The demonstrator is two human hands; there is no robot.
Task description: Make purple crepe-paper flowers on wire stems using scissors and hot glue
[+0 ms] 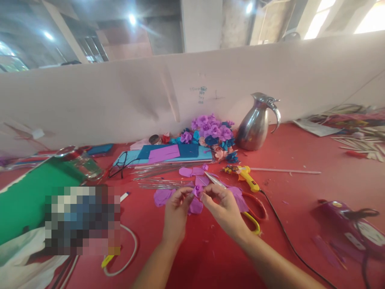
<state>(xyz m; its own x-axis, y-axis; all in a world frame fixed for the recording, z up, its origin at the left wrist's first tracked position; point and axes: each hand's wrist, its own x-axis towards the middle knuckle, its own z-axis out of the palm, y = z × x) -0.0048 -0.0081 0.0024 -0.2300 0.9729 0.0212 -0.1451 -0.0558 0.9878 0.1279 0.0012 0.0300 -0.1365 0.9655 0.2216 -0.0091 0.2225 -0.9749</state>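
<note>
Between my two hands is a small purple paper flower [197, 190], rolled tight at its centre. My left hand [177, 212] pinches it from the left, and my right hand [221, 206] pinches its right side with thumb and forefinger. Loose purple paper petals [164, 196] lie on the red table around and beneath my fingers. Scissors with red and yellow handles [255, 206] lie partly behind my right hand, their blades pointing away to the left. Beyond them rests a yellow glue gun [248, 178] with a black cord.
Finished paper flowers [212, 130] are heaped by the wall beside a steel jug [255, 124]. Stacked coloured paper [164, 153], eyeglasses [122, 166] and thin wires [159, 183] lie left of centre. A purple power strip [355, 228] sits at right; a glass jar [87, 164] stands at left.
</note>
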